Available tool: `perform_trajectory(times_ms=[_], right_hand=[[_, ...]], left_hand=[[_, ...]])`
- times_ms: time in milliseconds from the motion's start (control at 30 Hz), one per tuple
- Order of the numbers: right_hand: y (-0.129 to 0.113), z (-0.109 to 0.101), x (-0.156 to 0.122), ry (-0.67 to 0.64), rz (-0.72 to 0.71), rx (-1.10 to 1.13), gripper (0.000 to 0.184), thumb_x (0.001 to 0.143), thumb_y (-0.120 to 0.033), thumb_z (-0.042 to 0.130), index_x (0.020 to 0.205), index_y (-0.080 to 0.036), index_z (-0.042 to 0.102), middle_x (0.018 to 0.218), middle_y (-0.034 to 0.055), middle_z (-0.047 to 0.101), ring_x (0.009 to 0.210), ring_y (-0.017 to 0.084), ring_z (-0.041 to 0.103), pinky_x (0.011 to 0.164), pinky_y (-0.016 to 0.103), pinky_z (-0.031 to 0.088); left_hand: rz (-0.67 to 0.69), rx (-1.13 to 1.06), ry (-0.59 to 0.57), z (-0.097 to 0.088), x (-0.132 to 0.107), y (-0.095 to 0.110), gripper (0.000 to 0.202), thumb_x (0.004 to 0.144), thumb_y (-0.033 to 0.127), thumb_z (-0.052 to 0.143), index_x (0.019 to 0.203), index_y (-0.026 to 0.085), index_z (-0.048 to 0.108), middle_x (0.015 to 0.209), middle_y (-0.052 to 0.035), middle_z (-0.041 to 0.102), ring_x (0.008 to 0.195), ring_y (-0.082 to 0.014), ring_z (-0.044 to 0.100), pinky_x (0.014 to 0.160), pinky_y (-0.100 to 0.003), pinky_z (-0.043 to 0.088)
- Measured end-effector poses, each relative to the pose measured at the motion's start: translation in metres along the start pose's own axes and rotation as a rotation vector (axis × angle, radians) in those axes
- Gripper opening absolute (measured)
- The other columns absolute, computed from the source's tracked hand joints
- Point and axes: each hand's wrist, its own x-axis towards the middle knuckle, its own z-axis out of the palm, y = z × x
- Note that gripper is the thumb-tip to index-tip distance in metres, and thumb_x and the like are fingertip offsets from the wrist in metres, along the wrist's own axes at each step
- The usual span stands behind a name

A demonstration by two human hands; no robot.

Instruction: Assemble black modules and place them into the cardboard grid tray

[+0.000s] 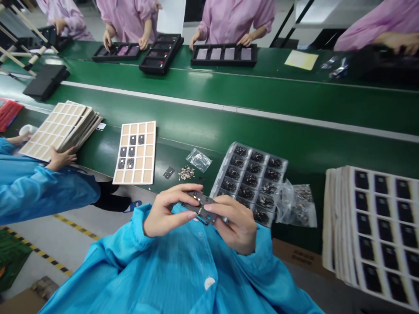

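My left hand (166,211) and my right hand (234,222) both pinch a small black flat part (200,206), held close to my chest over my blue sleeves. Just beyond it lies a clear plastic tray (250,181) of dark small parts. A beige grid tray (135,151) with several black parts in its cells lies to the left on the green belt (262,135). A small pile of tiny metal pieces (186,172), one loose black part (168,172) and a clear bag (199,159) lie between the trays.
A stack of white trays (376,226) holding black parts stands at the right. A person in blue (39,192) at my left holds a stack of beige trays (60,128). People in pink work across the belt at black trays (224,54).
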Motion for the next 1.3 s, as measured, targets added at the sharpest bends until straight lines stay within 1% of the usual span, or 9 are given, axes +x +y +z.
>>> perform_trajectory(times_ms=[100, 200, 300, 367, 700, 967, 1167, 1233, 1300], right_hand=[[0.000, 0.000, 0.000, 0.007, -0.013, -0.007, 0.030, 0.079, -0.001, 0.050, 0.096, -0.022, 0.064, 0.085, 0.0037, 0.067, 0.071, 0.012, 0.064, 0.061, 0.022, 0.053], [0.000, -0.002, 0.001, -0.001, -0.025, 0.011, 0.030, 0.078, 0.000, 0.049, 0.095, -0.021, 0.062, 0.086, 0.0039, 0.067, 0.072, 0.012, 0.064, 0.062, 0.022, 0.053], [0.001, -0.003, 0.002, -0.015, -0.037, 0.020, 0.031, 0.078, 0.001, 0.048, 0.096, -0.021, 0.061, 0.085, 0.0046, 0.066, 0.072, 0.012, 0.064, 0.061, 0.022, 0.054], [0.002, -0.004, 0.002, -0.024, -0.042, 0.023, 0.031, 0.079, 0.000, 0.048, 0.096, -0.021, 0.061, 0.086, 0.0050, 0.066, 0.073, 0.012, 0.064, 0.061, 0.023, 0.054], [0.007, -0.002, 0.001, -0.030, -0.044, 0.058, 0.036, 0.078, 0.003, 0.046, 0.101, -0.020, 0.060, 0.088, 0.0049, 0.065, 0.076, 0.012, 0.063, 0.066, 0.023, 0.053], [0.009, 0.002, 0.002, -0.076, -0.032, 0.064, 0.037, 0.078, 0.004, 0.047, 0.103, -0.020, 0.059, 0.090, 0.0049, 0.064, 0.079, 0.013, 0.063, 0.067, 0.024, 0.053], [0.008, 0.004, 0.006, -0.111, -0.043, 0.110, 0.040, 0.080, 0.005, 0.042, 0.106, -0.019, 0.059, 0.092, 0.0068, 0.064, 0.081, 0.013, 0.062, 0.067, 0.027, 0.053], [0.009, 0.005, 0.008, -0.108, -0.070, 0.116, 0.040, 0.080, 0.004, 0.041, 0.108, -0.018, 0.059, 0.096, 0.0089, 0.065, 0.084, 0.015, 0.063, 0.069, 0.029, 0.054], [0.009, 0.007, 0.008, -0.086, -0.109, 0.096, 0.040, 0.079, 0.003, 0.044, 0.110, -0.018, 0.058, 0.099, 0.0106, 0.066, 0.089, 0.017, 0.064, 0.071, 0.032, 0.055]], left_hand=[[0.060, 0.036, -0.027, 0.000, 0.000, 0.000, 0.021, 0.080, 0.026, 0.069, 0.099, 0.017, 0.067, 0.124, -0.0165, 0.060, 0.102, -0.0228, 0.065, 0.087, -0.035, 0.056], [0.084, 0.042, -0.031, 0.001, -0.001, 0.000, 0.024, 0.082, 0.024, 0.066, 0.105, 0.017, 0.065, 0.119, -0.0151, 0.063, 0.102, -0.0219, 0.065, 0.088, -0.033, 0.055], [0.005, 0.013, 0.041, 0.003, -0.002, 0.001, 0.028, 0.083, 0.020, 0.064, 0.111, 0.017, 0.063, 0.096, -0.0099, 0.071, 0.088, -0.0170, 0.068, 0.077, -0.024, 0.057], [-0.061, -0.027, 0.084, 0.005, -0.004, 0.002, 0.035, 0.080, 0.018, 0.067, 0.115, 0.017, 0.061, 0.089, -0.0069, 0.071, 0.079, -0.0140, 0.069, 0.071, -0.019, 0.056], [-0.167, -0.213, 0.122, 0.009, -0.004, 0.002, 0.041, 0.074, 0.009, 0.070, 0.113, 0.021, 0.064, 0.089, -0.0025, 0.072, 0.077, -0.0107, 0.068, 0.071, -0.014, 0.054], [-0.243, -0.250, 0.177, 0.005, -0.007, -0.002, 0.036, 0.073, 0.013, 0.072, 0.109, 0.017, 0.066, 0.085, -0.0037, 0.072, 0.074, -0.0114, 0.068, 0.069, -0.015, 0.055], [-0.235, -0.185, 0.209, 0.001, -0.008, -0.002, 0.032, 0.075, 0.019, 0.073, 0.106, 0.016, 0.066, 0.081, -0.0042, 0.073, 0.071, -0.0129, 0.068, 0.068, -0.017, 0.055], [-0.189, -0.134, 0.224, 0.000, -0.009, -0.002, 0.027, 0.076, 0.018, 0.072, 0.102, 0.016, 0.067, 0.083, -0.0043, 0.073, 0.074, -0.0134, 0.069, 0.070, -0.019, 0.056], [-0.090, -0.085, 0.225, 0.000, -0.009, -0.002, 0.019, 0.077, 0.013, 0.069, 0.095, 0.018, 0.067, 0.086, -0.0044, 0.073, 0.079, -0.0139, 0.068, 0.074, -0.021, 0.056]])
